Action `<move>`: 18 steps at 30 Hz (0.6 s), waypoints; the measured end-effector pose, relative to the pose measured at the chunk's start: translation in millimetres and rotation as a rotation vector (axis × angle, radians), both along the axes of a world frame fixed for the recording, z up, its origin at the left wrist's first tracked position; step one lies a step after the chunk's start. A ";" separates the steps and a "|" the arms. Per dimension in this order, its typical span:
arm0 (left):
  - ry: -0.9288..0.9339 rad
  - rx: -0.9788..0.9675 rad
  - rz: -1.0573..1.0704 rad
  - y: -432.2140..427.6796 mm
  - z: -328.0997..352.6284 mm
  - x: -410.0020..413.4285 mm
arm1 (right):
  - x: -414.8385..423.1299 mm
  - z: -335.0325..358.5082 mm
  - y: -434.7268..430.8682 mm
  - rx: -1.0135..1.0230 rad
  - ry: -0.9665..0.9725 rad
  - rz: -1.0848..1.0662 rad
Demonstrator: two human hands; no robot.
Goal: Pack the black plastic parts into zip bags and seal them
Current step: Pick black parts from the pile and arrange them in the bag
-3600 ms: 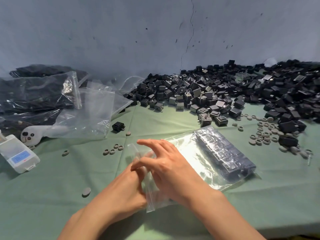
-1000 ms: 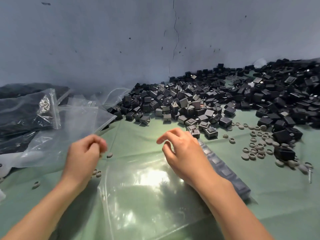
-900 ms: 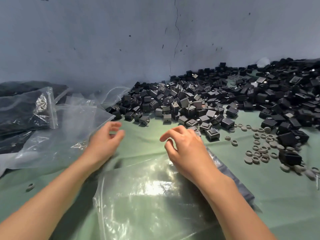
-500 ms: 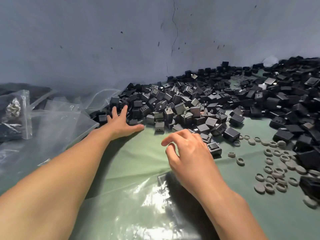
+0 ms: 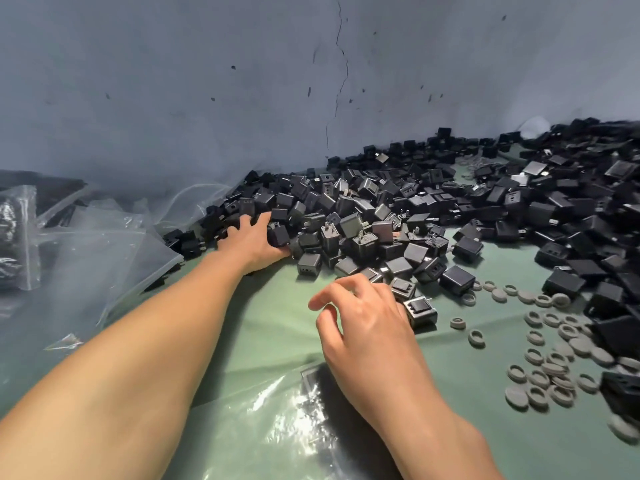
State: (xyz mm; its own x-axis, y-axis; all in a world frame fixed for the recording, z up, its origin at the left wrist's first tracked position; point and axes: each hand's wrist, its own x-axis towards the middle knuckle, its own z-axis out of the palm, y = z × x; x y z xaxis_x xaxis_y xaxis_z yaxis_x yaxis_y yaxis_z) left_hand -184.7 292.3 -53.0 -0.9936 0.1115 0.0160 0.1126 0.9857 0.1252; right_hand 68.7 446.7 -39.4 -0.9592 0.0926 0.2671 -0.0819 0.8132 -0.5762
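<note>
Early in the job, judging by the heap of black plastic parts (image 5: 433,216) lying loose over the desk (image 5: 277,327) right up to the wall (image 5: 207,98). Holding a part or two at the heap's near-left edge with the left hand (image 5: 251,242), with fingers curled round them. Hovering just short of the nearest parts with the right hand (image 5: 367,327), with fingers loosely bent and grasping nothing. Under the right forearm, one clear zip bag (image 5: 294,420) with something dark inside; sealed or not, cannot tell. At far left, more filled bags (image 5: 14,220) beside a slack stack of empty zip bags (image 5: 104,251). Left to do: nearly the whole heap. In the way at right: grey rings (image 5: 547,358) scattered among the parts, probably easy to scoop up by mistake.
</note>
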 end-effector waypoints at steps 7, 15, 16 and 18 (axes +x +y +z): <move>0.228 -0.013 -0.089 -4.5 -11.2 21.8 | 1.4 4.4 4.1 -0.016 0.022 -0.006; 0.253 -0.095 0.001 -7.0 -9.7 51.7 | 5.7 8.3 -4.3 -0.032 0.072 0.014; 0.245 -0.102 0.011 -7.5 -9.0 53.9 | 6.2 8.6 -4.5 -0.036 0.082 0.015; 0.233 -0.078 0.009 -9.8 -8.2 58.0 | 6.9 9.0 -4.8 -0.058 0.097 0.010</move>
